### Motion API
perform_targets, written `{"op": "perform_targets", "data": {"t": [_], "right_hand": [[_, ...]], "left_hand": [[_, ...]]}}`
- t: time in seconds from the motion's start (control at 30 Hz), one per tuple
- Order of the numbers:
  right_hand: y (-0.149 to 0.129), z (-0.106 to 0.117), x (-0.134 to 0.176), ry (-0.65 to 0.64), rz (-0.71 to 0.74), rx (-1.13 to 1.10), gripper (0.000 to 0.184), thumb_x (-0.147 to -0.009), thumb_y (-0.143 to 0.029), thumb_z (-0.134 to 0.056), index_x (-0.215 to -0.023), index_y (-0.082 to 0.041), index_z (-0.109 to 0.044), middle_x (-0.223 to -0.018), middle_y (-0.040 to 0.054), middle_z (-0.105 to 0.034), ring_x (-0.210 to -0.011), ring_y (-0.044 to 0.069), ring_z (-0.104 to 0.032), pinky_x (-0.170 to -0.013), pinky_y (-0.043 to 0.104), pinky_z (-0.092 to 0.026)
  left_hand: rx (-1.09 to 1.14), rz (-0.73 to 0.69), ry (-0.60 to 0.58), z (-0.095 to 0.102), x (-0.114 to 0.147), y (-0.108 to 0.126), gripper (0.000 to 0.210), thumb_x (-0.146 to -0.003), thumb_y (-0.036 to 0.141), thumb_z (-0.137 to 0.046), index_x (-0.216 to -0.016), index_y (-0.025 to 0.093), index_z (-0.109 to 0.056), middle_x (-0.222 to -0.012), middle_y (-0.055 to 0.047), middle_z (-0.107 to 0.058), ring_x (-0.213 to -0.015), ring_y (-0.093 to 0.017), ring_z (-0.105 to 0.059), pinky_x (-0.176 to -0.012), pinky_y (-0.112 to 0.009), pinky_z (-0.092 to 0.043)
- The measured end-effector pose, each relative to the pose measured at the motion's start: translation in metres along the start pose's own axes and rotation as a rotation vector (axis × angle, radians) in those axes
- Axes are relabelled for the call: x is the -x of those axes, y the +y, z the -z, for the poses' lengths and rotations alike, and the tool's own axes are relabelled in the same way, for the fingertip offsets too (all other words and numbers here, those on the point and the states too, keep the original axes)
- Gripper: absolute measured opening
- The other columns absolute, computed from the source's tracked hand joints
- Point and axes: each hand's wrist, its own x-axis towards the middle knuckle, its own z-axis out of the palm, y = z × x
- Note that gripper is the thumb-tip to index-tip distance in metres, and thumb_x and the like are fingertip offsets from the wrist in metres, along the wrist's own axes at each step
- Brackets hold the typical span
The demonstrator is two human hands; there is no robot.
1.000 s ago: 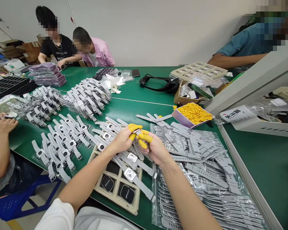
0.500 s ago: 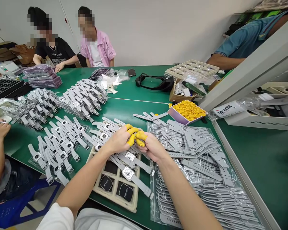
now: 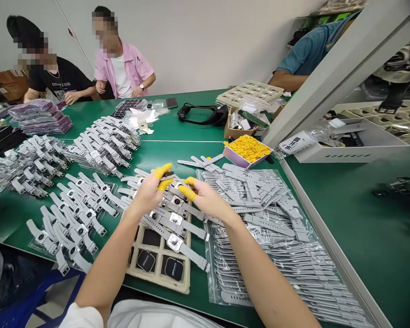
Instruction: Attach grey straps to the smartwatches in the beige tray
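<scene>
My left hand [image 3: 149, 193], with yellow finger cots on its fingertips, pinches a small dark and silver watch case [image 3: 168, 176] seen edge-on. To its right, my right hand [image 3: 208, 198] has its yellow-capped thumb and finger apart, with nothing visible between them. Both hands are above several watches with grey straps [image 3: 176, 243], which lie across a beige compartment tray [image 3: 186, 284]. In the front compartments sit black square watch faces [image 3: 173, 269]. Loose grey straps [image 3: 256, 189] lie on bagged straps [image 3: 259, 269] beside my right forearm.
Rows of strapped watches [image 3: 77, 205] and stacked watches [image 3: 102, 141] occupy the left. A box of yellow finger cots [image 3: 248, 150], a carton [image 3: 235, 130] and a black headset [image 3: 201, 114] stand farther back. A grey post [image 3: 328, 73] rises at right. Co-workers [image 3: 123, 68] sit opposite.
My hands have drawn apart; the watch case now shows in my left hand. The view has swung right, so the table things appear shifted left.
</scene>
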Motion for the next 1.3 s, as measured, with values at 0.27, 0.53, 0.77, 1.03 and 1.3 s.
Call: {"op": "perform_targets", "data": {"t": [0.27,0.53,0.77,1.03,1.3], "right_hand": [[-0.006,0.03,0.013,-0.093,-0.02,0.334,0.021,-0.094,-0.044,-0.063,-0.091,-0.025,-0.072,-0.077,0.0021,-0.07,-0.064,0.019,-0.054,-0.058,0.03,-0.035],[0.022,0.091,0.015,0.159,-0.512,1.025,0.039,-0.094,-0.054,-0.059,-0.109,-0.019,-0.063,-0.116,0.0185,-0.071,-0.093,0.032,-0.066,-0.067,0.038,-0.04],[0.04,0.09,0.008,-0.002,-0.608,1.139,0.022,-0.093,-0.037,-0.06,-0.107,-0.02,-0.06,-0.124,0.0176,-0.066,-0.102,0.032,-0.066,-0.07,0.039,-0.042],[0.055,0.096,0.005,0.09,-0.654,1.094,0.036,-0.093,-0.038,-0.063,-0.123,-0.017,-0.061,-0.128,0.0233,-0.066,-0.108,0.038,-0.067,-0.074,0.043,-0.046],[0.04,0.091,0.006,0.099,-0.606,1.112,0.013,-0.094,-0.03,-0.059,-0.1,-0.02,-0.064,-0.124,0.0197,-0.068,-0.1,0.033,-0.066,-0.07,0.041,-0.042]], "left_hand": [[-0.646,0.048,-0.242,0.075,0.013,0.017,0.032,-0.094,0.012,-0.051,-0.11,0.021,-0.077,-0.099,-0.009,-0.077,-0.091,-0.025,-0.069,-0.085,-0.038,-0.057],[-0.282,0.098,-0.475,0.108,0.074,0.04,0.028,-0.105,0.032,-0.051,-0.106,0.025,-0.078,-0.104,-0.006,-0.078,-0.095,-0.021,-0.071,-0.087,-0.033,-0.058],[-0.325,0.271,-0.652,0.073,0.115,0.022,0.025,-0.103,0.025,-0.047,-0.109,0.022,-0.071,-0.101,-0.007,-0.073,-0.092,-0.021,-0.066,-0.08,-0.031,-0.056],[-0.597,0.131,-0.409,0.049,0.128,0.009,0.017,-0.102,0.017,-0.045,-0.106,0.021,-0.061,-0.108,-0.009,-0.065,-0.101,-0.026,-0.057,-0.098,-0.046,-0.05],[-0.867,0.208,-0.459,0.068,0.163,0.027,0.023,-0.102,0.019,-0.048,-0.119,0.02,-0.064,-0.117,-0.011,-0.066,-0.104,-0.029,-0.058,-0.09,-0.044,-0.051]]}}
